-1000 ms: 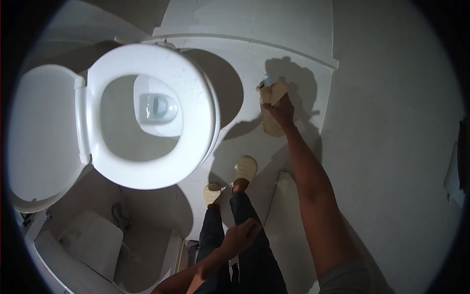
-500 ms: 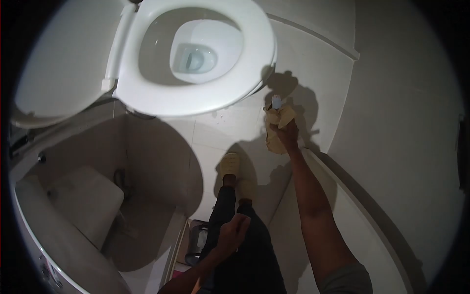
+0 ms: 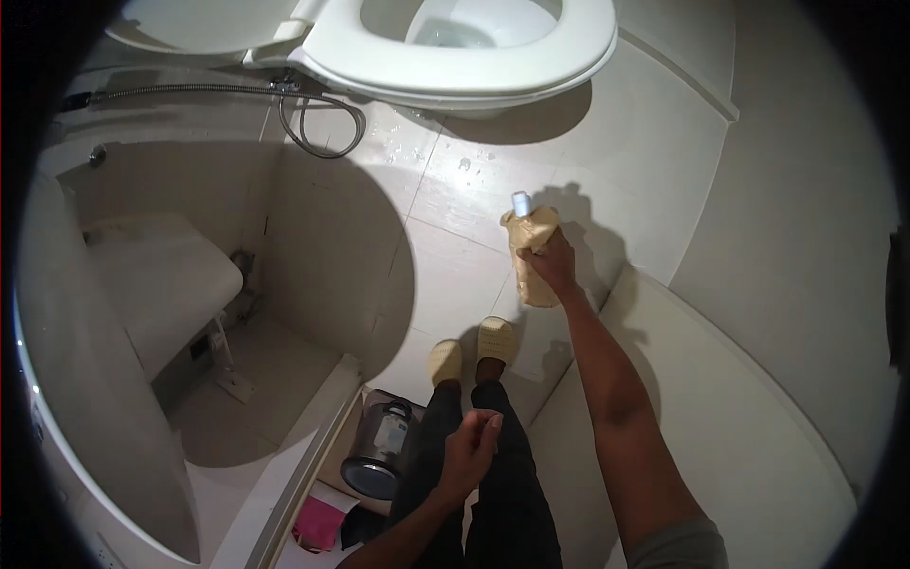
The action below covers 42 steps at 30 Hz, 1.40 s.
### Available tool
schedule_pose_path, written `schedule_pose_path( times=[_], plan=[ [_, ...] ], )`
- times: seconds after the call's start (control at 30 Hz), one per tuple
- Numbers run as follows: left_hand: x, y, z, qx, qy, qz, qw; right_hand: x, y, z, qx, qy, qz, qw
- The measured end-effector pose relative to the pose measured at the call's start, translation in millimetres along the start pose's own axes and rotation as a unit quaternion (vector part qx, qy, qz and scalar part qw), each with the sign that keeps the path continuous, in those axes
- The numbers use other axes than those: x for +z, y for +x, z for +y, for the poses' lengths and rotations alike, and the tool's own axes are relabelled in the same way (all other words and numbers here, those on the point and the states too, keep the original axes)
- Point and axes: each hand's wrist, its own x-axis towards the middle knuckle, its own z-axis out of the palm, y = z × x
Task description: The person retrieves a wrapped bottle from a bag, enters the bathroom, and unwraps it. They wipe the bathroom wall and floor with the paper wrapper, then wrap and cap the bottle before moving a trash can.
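My right hand point(image 3: 552, 262) is wrapped round a brown paper bag point(image 3: 533, 283), held upright over the floor to the right of centre. Out of the bag's open top sticks a pale cylindrical item point(image 3: 520, 203), perhaps a bottle neck or roll. My left hand point(image 3: 471, 446) hovers over my dark trousers, its fingers curled together; whether anything small is inside cannot be made out. Below the bag and to its left are my feet in cream slippers point(image 3: 495, 339).
A white toilet point(image 3: 464, 81) with raised lid stands at the top. A metal hose point(image 3: 218, 89) loops beside it. At left is a white basin point(image 3: 152, 275). A bin point(image 3: 377, 453) and a pink item point(image 3: 320, 522) lie lower left. A white door point(image 3: 701, 379) is at right.
The view has swung, so the toilet has shifted up and right, and the hose, bin and pink item now show fully. My feet have shifted. The bag stays in my right hand.
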Motion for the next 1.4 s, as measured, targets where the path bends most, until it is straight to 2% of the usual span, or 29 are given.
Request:
schedule_pose_path(
  times=[0.07, 0.23, 0.3, 0.37, 0.4, 0.43, 0.47, 0.5, 0.53, 0.6, 0.7, 0.77, 0.9, 1.0, 1.07, 1.2, 1.27, 1.33, 1.37, 1.4],
  plan=[
    [-7, 9, -15, -0.014, -0.020, 0.015, 1.000, 17, 8, -10, -0.018, -0.055, -0.042, 0.997],
    [3, 52, -58, -0.019, -0.114, 0.041, 0.992, 91, 41, 3, -0.055, -0.045, -0.022, 0.997],
    [11, 72, -74, -0.031, -0.161, 0.041, 0.986, 102, 59, -16, 0.018, -0.118, -0.088, 0.989],
    [15, 89, -94, -0.034, -0.207, 0.023, 0.978, 125, 79, -5, 0.022, -0.033, -0.054, 0.998],
    [16, 95, -102, -0.040, -0.211, 0.024, 0.976, 141, 94, 10, -0.098, -0.084, 0.008, 0.992],
    [15, 100, -110, -0.028, -0.205, 0.013, 0.978, 145, 107, 8, -0.105, -0.112, 0.004, 0.988],
    [14, 104, -118, -0.014, -0.200, 0.004, 0.980, 148, 116, -6, -0.040, -0.132, -0.009, 0.990],
    [12, 108, -126, -0.017, -0.209, 0.007, 0.978, 146, 127, -9, -0.054, -0.099, -0.033, 0.993],
    [9, 111, -133, -0.021, -0.179, 0.018, 0.984, 150, 135, -20, -0.025, -0.171, -0.011, 0.985],
    [4, 115, -141, -0.030, -0.151, 0.033, 0.987, 152, 156, -28, -0.001, -0.210, -0.015, 0.978],
    [-4, 114, -140, 0.000, -0.134, 0.052, 0.990, 154, 181, -34, -0.010, -0.244, -0.031, 0.969],
    [-12, 111, -132, -0.033, -0.161, 0.014, 0.986, 155, 191, -41, -0.006, -0.321, -0.017, 0.947],
    [-15, 110, -130, -0.046, -0.215, 0.006, 0.976, 150, 203, -48, -0.033, -0.341, 0.007, 0.940],
    [-21, 108, -125, -0.049, -0.171, -0.011, 0.984, 151, 208, -55, -0.043, -0.406, 0.017, 0.913],
    [-25, 109, -123, -0.043, -0.165, -0.027, 0.985, 151, 212, -52, -0.051, -0.403, 0.006, 0.914],
    [-30, 116, -118, -0.051, -0.159, -0.037, 0.985, 155, 229, -39, -0.116, -0.441, -0.008, 0.890],
    [-36, 118, -110, -0.016, -0.151, -0.012, 0.988, 159, 237, -31, -0.135, -0.441, -0.003, 0.887],
    [-44, 119, -110, -0.021, -0.145, -0.019, 0.989, 164, 245, -25, -0.193, -0.459, 0.028, 0.866],
    [-48, 119, -109, -0.027, -0.139, -0.029, 0.990, 165, 244, -32, -0.197, -0.459, 0.030, 0.866],
    [-51, 121, -105, -0.025, -0.141, -0.028, 0.989, 164, 246, -38, -0.166, -0.476, -0.015, 0.864]
  ],
)
